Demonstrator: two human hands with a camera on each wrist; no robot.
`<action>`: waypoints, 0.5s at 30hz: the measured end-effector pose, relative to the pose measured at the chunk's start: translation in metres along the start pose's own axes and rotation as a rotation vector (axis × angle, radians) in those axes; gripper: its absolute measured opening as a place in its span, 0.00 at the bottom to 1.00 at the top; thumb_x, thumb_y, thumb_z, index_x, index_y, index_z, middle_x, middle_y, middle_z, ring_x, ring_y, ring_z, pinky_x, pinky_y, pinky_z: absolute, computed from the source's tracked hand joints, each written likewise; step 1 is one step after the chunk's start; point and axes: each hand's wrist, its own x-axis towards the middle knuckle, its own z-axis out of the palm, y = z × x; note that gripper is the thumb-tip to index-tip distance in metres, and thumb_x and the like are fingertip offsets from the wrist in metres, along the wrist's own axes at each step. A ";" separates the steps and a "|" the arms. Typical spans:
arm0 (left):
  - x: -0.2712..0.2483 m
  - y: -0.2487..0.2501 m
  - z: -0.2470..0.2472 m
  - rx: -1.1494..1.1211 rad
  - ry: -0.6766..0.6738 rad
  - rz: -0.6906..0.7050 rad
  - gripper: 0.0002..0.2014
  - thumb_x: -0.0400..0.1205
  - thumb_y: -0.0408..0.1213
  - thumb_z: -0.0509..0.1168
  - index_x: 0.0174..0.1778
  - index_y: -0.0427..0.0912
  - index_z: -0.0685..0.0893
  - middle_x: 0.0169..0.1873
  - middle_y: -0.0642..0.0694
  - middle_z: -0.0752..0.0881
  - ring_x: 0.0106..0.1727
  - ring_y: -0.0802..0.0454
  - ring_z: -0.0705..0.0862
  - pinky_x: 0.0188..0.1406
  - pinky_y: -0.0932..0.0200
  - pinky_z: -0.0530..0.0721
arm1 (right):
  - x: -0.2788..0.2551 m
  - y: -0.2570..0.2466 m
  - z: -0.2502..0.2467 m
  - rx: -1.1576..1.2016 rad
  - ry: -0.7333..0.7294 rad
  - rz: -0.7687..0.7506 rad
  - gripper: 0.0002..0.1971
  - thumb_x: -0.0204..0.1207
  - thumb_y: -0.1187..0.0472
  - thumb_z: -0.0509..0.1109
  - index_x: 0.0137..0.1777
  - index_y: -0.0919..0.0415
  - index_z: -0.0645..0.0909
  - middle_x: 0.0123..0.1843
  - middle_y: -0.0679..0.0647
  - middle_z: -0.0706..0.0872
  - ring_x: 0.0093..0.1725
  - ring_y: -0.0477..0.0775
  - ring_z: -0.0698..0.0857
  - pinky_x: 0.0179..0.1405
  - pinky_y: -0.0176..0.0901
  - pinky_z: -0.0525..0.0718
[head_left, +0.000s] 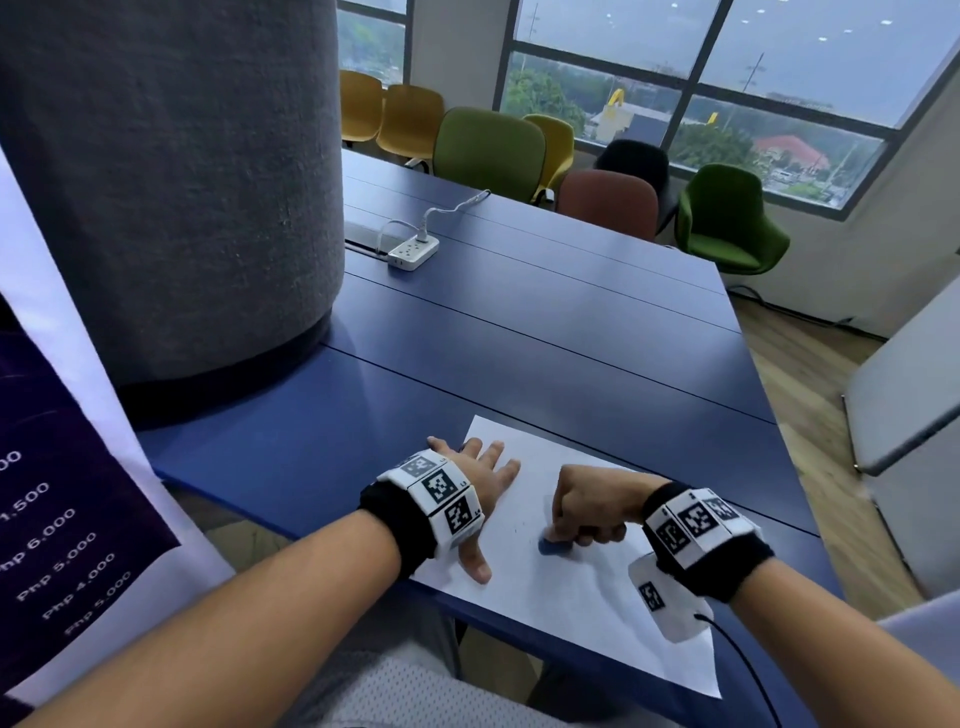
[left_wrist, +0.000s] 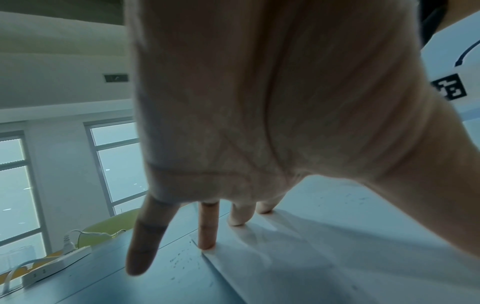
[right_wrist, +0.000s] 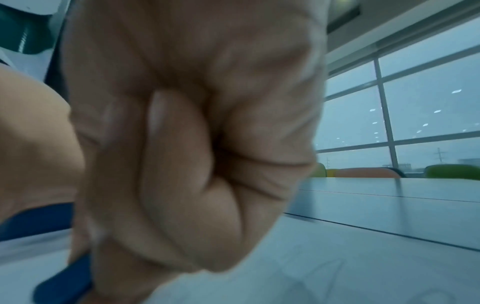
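Note:
A white sheet of paper (head_left: 571, 587) lies on the blue table (head_left: 519, 338) at its near edge. My left hand (head_left: 480, 480) lies flat on the sheet's left side, fingers spread and straight; in the left wrist view the fingertips (left_wrist: 206, 242) press on the paper (left_wrist: 324, 257) near its far corner. My right hand (head_left: 582, 512) is curled into a fist and pinches a small dark blue eraser (head_left: 553, 546) against the sheet's middle. The right wrist view shows the blurred fist (right_wrist: 187, 164) with the blue eraser (right_wrist: 64, 283) under it.
A wide grey round pillar (head_left: 166, 182) stands on the table's left. A white power strip (head_left: 413, 253) with a plugged cable lies further back. Coloured chairs (head_left: 488, 150) line the far edge under windows. A printed banner (head_left: 67, 493) hangs at my left.

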 end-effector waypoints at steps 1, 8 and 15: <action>0.000 0.000 0.000 -0.002 0.002 0.000 0.69 0.64 0.62 0.79 0.86 0.46 0.34 0.86 0.40 0.37 0.85 0.34 0.41 0.74 0.17 0.49 | 0.002 0.001 -0.002 0.010 0.045 -0.010 0.11 0.73 0.60 0.72 0.37 0.69 0.87 0.26 0.55 0.76 0.20 0.50 0.67 0.18 0.35 0.65; 0.001 0.000 0.000 0.013 0.001 -0.004 0.69 0.64 0.63 0.79 0.86 0.47 0.34 0.86 0.41 0.36 0.86 0.34 0.41 0.74 0.17 0.49 | 0.006 -0.001 -0.001 0.009 0.046 -0.035 0.17 0.74 0.60 0.72 0.23 0.57 0.80 0.22 0.52 0.76 0.19 0.50 0.67 0.18 0.36 0.66; 0.000 -0.002 0.002 0.007 0.019 0.005 0.69 0.64 0.63 0.79 0.86 0.48 0.35 0.86 0.42 0.38 0.86 0.35 0.42 0.74 0.17 0.52 | 0.029 0.010 -0.016 0.124 0.152 0.033 0.12 0.74 0.60 0.71 0.30 0.63 0.82 0.22 0.55 0.76 0.17 0.51 0.67 0.17 0.34 0.66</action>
